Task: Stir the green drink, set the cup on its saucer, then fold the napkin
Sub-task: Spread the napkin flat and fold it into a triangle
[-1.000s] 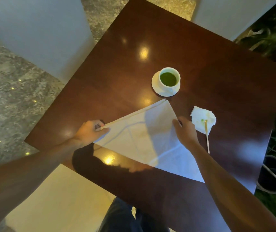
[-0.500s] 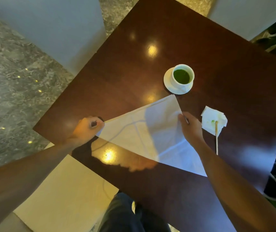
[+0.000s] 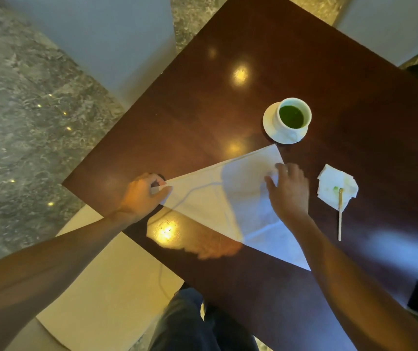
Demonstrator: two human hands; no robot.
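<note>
We pinch the left tip of the triangular napkin with our left hand, its long edge running toward the table's near-right edge, while our right hand rests open flat nearer its far corner.

Dark glossy wooden surface, set corner-on, with warm light spots reflected in it. Crumpled white tissue, stained green, at the right side. Thin wooden stick, one end resting on the tissue. Grey marbled floor. Pale chair seats round the surface; a cream one nearest.
</note>
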